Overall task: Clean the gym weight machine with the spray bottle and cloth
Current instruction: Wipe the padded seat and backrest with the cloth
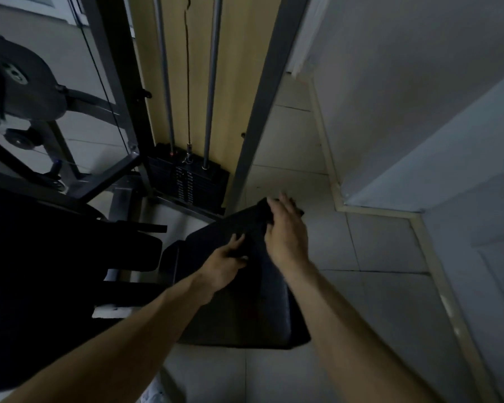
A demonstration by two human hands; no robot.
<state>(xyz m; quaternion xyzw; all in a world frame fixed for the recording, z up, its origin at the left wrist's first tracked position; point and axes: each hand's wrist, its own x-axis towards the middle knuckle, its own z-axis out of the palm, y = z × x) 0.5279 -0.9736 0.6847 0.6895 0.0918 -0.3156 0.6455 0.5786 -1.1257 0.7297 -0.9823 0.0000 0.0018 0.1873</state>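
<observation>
A black padded seat (239, 309) of the weight machine lies below me. A dark cloth (264, 212) lies on its far end. My right hand (287, 231) rests on top of the cloth, its fingers pinching the cloth's edge. My left hand (224, 263) lies on the pad just left of it, its fingers touching the dark cloth; the dim light hides whether they grip it. Beyond the seat stands the black weight stack (191, 181) with two steel guide rods (211, 82) and a cable. No spray bottle is in view.
Dark padded machine parts (56, 251) and a grey steel frame (111, 82) with a pulley fill the left side. Pale floor tiles (376, 301) spread to the right, bounded by a white wall (419, 97) with a beige skirting.
</observation>
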